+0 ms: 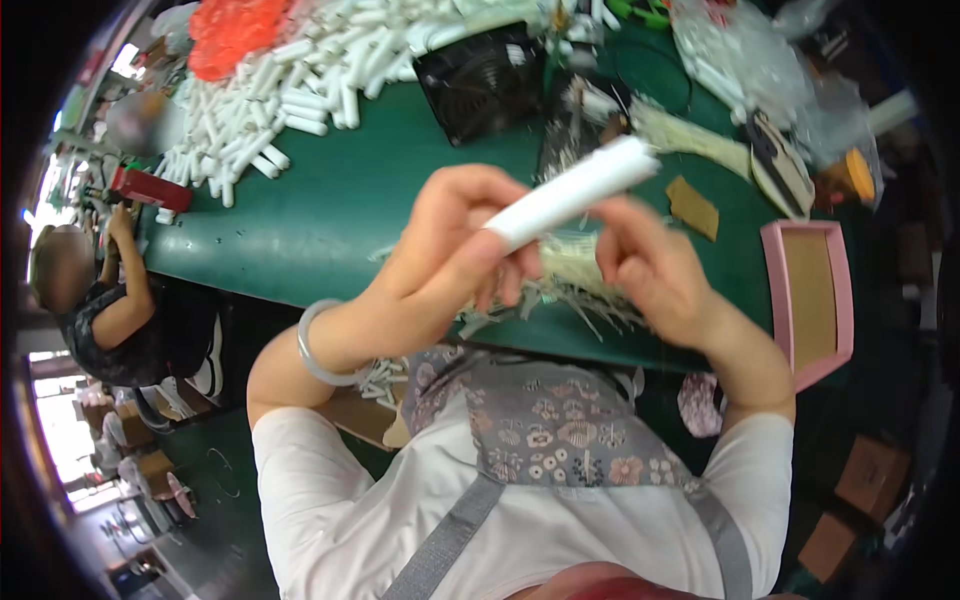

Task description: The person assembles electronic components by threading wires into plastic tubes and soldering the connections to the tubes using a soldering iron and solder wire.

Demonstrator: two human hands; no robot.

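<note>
My left hand is closed round the lower end of a white cylindrical tube, held tilted above the table with its far end up to the right. My right hand is close beside the tube's right side, fingers bent and the index finger near it. Motion smears those fingertips, so I cannot tell whether they touch the tube or pinch anything. Below the hands, at the table's near edge, lies a bundle of thin pale strips, partly hidden by my hands.
A large heap of white tubes covers the back left, beside an orange-red plastic bag. A black fan stands at the back middle. On the right are a pink tray and clear bags. Another person sits at far left.
</note>
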